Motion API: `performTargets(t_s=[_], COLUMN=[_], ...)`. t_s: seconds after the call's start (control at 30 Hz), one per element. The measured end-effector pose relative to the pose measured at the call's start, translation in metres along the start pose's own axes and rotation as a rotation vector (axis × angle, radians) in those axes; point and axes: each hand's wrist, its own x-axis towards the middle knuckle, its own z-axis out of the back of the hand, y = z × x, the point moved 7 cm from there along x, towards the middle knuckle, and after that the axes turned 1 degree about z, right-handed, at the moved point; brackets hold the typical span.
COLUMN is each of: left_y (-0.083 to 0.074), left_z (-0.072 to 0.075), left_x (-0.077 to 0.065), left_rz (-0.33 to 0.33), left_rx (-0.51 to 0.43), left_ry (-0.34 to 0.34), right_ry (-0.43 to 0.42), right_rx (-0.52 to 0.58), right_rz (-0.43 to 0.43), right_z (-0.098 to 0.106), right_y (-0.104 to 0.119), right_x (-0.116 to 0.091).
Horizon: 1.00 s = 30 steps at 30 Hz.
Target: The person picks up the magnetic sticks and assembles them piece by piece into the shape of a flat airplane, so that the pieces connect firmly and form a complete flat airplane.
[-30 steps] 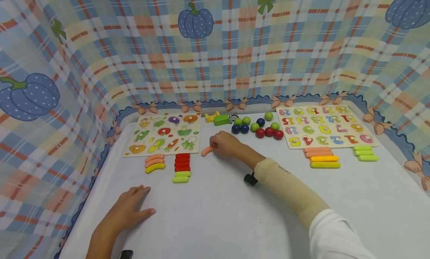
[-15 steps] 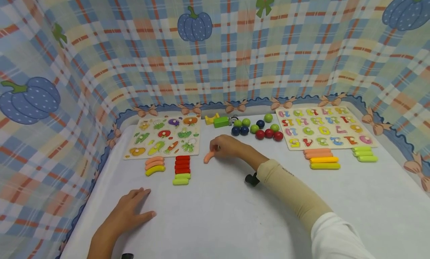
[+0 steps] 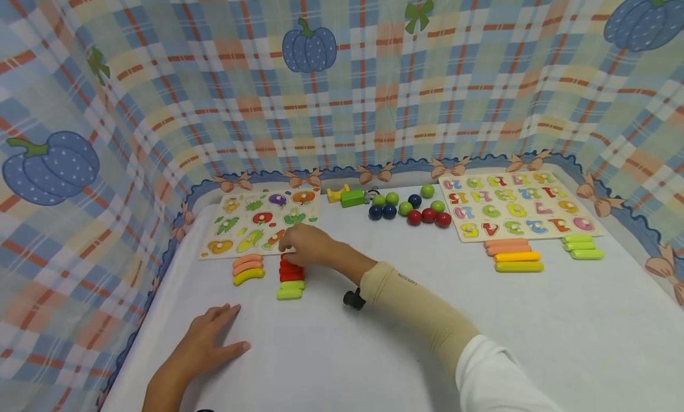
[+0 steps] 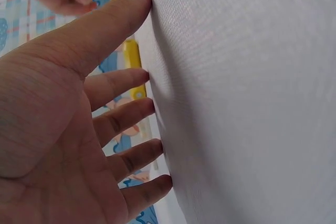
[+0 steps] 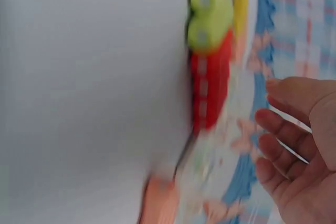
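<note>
My right hand (image 3: 309, 244) hovers over the far end of a row of short red sticks (image 3: 291, 274) and the near edge of the vegetable puzzle board (image 3: 219, 254). Its thumb and fingers stand apart with nothing between them in the right wrist view. Two light green sticks (image 3: 290, 290) continue the row toward me. A single orange curved piece (image 5: 160, 200) lies on the cloth in the right wrist view; in the head view my right arm hides it. Fingers spread, my left hand (image 3: 207, 339) rests its fingertips on the white cloth, below two orange curved pieces (image 3: 247, 261) and a yellow one (image 3: 249, 275).
A number puzzle board (image 3: 513, 234) lies at the right, with orange and yellow sticks (image 3: 518, 267) and light green sticks (image 3: 586, 254) before it. Red, blue and green balls (image 3: 428, 215) sit at the back centre, beside a green block (image 3: 352, 198). A plaid curtain (image 3: 342, 115) surrounds the table.
My right hand has let go of the orange curved piece, after turning it slightly toward me, and moved left over the red sticks. The left hand has stayed in place.
</note>
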Motion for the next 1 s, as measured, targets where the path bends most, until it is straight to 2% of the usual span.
performTargets(t_s=[0.17, 0.3, 0.5, 0.77, 1.0], left_y=[0.003, 0.005, 0.003, 0.003, 0.004], left_z=[-0.001, -0.001, 0.0, 0.0, 0.0], left_x=[-0.001, 0.0, -0.001, -0.002, -0.002], left_rz=[0.003, 0.006, -0.002, -0.002, -0.003], left_rx=[-0.017, -0.03, -0.035, -0.034, -0.034], left_ry=[0.001, -0.003, -0.012, -0.012, -0.012], right_ry=[0.012, 0.04, 0.074, 0.033, 0.008], right_rx=[-0.095, -0.195, -0.253, -0.308, -0.243], right_rz=[0.04, 0.031, -0.029, 0.031, 0.005], right_z=[-0.024, -0.04, -0.054, -0.057, -0.057], right_y=[0.041, 0.059, 0.063, 0.067, 0.066], right_x=[0.021, 0.029, 0.031, 0.027, 0.028])
